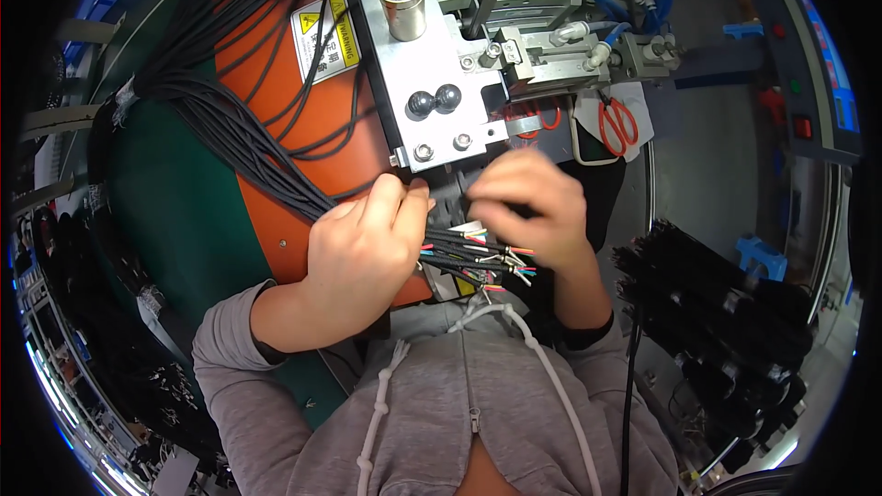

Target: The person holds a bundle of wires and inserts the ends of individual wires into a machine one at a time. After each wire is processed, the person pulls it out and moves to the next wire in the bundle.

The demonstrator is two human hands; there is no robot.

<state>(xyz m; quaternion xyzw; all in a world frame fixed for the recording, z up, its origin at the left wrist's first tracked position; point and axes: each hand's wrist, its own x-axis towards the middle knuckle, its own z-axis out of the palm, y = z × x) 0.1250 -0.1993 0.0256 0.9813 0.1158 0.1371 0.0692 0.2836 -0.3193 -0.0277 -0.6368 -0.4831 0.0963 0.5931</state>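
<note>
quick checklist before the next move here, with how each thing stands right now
1. Coloured wire ends exposed: ok, they fan out to the right of the left hand.
2. Left hand's grip on the black cables: cannot tell, the hand hides the contact.
3. Right hand holding something: cannot tell, its fingers are blurred.
4. Both hands well away from the metal block: not ok, they are close to its lower edge.
5. White drawstring well away from the wire ends: not ok, its upper part lies close below them.

Fisheye head cam, dnwd (fairly nr)
</note>
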